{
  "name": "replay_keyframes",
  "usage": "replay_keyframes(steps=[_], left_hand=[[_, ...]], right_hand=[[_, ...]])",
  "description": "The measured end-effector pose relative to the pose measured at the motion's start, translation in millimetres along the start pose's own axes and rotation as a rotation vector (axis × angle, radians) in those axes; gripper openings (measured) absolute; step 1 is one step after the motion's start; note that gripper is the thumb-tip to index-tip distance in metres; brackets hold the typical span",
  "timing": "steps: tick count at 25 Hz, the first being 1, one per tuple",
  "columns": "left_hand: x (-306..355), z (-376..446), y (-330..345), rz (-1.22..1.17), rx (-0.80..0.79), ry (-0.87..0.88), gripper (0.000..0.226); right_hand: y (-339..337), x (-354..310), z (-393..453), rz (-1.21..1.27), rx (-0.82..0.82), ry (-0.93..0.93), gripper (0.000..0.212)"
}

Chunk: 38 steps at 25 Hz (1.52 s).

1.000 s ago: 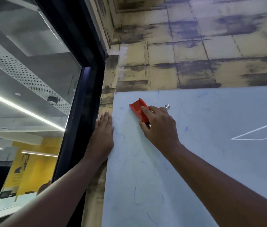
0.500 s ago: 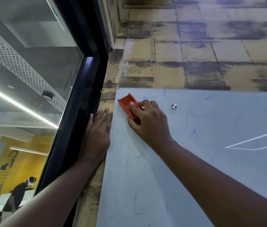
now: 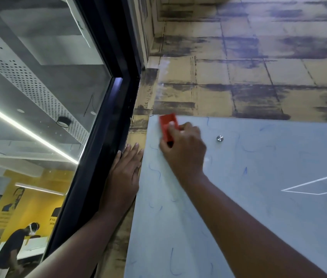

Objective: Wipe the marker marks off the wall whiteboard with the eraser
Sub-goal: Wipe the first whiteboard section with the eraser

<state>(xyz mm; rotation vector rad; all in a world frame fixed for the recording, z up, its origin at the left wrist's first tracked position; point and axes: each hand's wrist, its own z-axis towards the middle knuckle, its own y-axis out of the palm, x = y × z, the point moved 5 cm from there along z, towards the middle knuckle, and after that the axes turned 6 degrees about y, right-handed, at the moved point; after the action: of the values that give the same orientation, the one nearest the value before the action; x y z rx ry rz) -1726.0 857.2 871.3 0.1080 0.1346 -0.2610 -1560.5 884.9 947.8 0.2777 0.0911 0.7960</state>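
Observation:
The wall whiteboard [image 3: 279, 207] fills the lower right of the head view, pale grey with faint blue marker squiggles [image 3: 155, 171] scattered over it. My right hand [image 3: 184, 151] grips a red eraser [image 3: 167, 125] and presses it against the board close to its top left corner. My left hand [image 3: 123, 177] lies flat with straight fingers on the yellow wall strip beside the board's left edge, holding nothing.
A black window frame [image 3: 102, 137] runs diagonally just left of my left hand, with glass beyond it. A round metal mounting stud [image 3: 220, 138] sits on the board right of the eraser. Stained yellow wall panels [image 3: 239, 77] rise above the board. A person stands behind the glass [image 3: 12, 251].
My right hand has slid the eraser up and to the left, from beside the stud toward the board's top left corner. My left hand stays flat beside the board.

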Motion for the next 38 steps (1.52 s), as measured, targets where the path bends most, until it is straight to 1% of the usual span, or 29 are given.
replay_keyframes(steps=[2, 4, 5, 6, 7, 9, 11, 13, 14, 15, 16, 19, 21, 23, 25, 26, 28, 30, 33, 35, 38], left_hand=[[-1, 0, 0, -0.028, 0.011, -0.015, 0.042], [-1, -1, -1, -0.033, 0.02, -0.014, 0.043], [-1, -2, -1, -0.023, 0.019, -0.006, 0.044], [-1, -3, -1, -0.01, 0.017, 0.006, 0.045], [0, -5, 0, -0.001, 0.018, 0.017, 0.045], [1, -8, -1, 0.007, 0.021, 0.021, 0.044], [2, -11, -2, 0.009, 0.027, 0.024, 0.044], [4, -15, -2, 0.01, 0.03, 0.028, 0.045], [5, -17, -2, 0.009, 0.028, 0.026, 0.045], [6, -18, -3, 0.008, 0.024, 0.022, 0.045], [6, -20, -3, 0.006, 0.02, 0.018, 0.046], [8, -28, -5, -0.01, 0.002, -0.011, 0.048], [9, -35, -7, -0.017, -0.001, -0.024, 0.049], [11, -40, -8, -0.02, -0.01, -0.028, 0.05], [12, -44, -8, -0.017, -0.023, -0.024, 0.049], [13, -46, -8, -0.012, -0.024, -0.018, 0.047], [14, -50, -8, 0.002, -0.017, -0.001, 0.045], [15, -56, -8, 0.01, -0.011, 0.005, 0.047], [15, -59, -7, 0.022, -0.005, 0.008, 0.047], [16, -59, -7, 0.025, -0.019, 0.001, 0.048], [16, -60, -8, 0.02, -0.037, -0.012, 0.046]], right_hand=[[6, -23, -16, 0.057, -0.051, -0.177, 0.052], [5, -24, -20, 0.08, -0.098, -0.272, 0.051], [2, -18, -18, 0.074, -0.097, -0.296, 0.049], [-3, -8, -13, 0.055, -0.08, -0.287, 0.045], [-8, 6, -7, 0.02, -0.049, -0.24, 0.043], [-21, 39, 5, -0.065, 0.003, -0.079, 0.043], [-31, 62, 7, -0.096, 0.048, 0.061, 0.046], [-33, 64, 2, -0.107, 0.049, 0.167, 0.047], [-32, 57, -4, -0.102, 0.035, 0.178, 0.047], [-29, 44, -11, -0.089, 0.017, 0.141, 0.047], [-26, 29, -22, -0.071, -0.006, 0.061, 0.047], [-19, -4, -61, 0.003, -0.07, -0.23, 0.047], [-20, -4, -75, 0.047, -0.097, -0.318, 0.049], [-24, 3, -78, 0.042, -0.111, -0.357, 0.05], [-28, 12, -69, -0.005, -0.104, -0.356, 0.045], [-31, 20, -62, -0.032, -0.08, -0.315, 0.042], [-40, 45, -49, -0.074, -0.016, -0.149, 0.041], [-49, 66, -42, -0.082, 0.014, 0.01, 0.044], [-47, 65, -43, -0.089, 0.006, 0.119, 0.045], [-39, 41, -47, -0.046, -0.024, 0.1, 0.047], [-25, -8, -77, -0.007, -0.098, -0.157, 0.049]])
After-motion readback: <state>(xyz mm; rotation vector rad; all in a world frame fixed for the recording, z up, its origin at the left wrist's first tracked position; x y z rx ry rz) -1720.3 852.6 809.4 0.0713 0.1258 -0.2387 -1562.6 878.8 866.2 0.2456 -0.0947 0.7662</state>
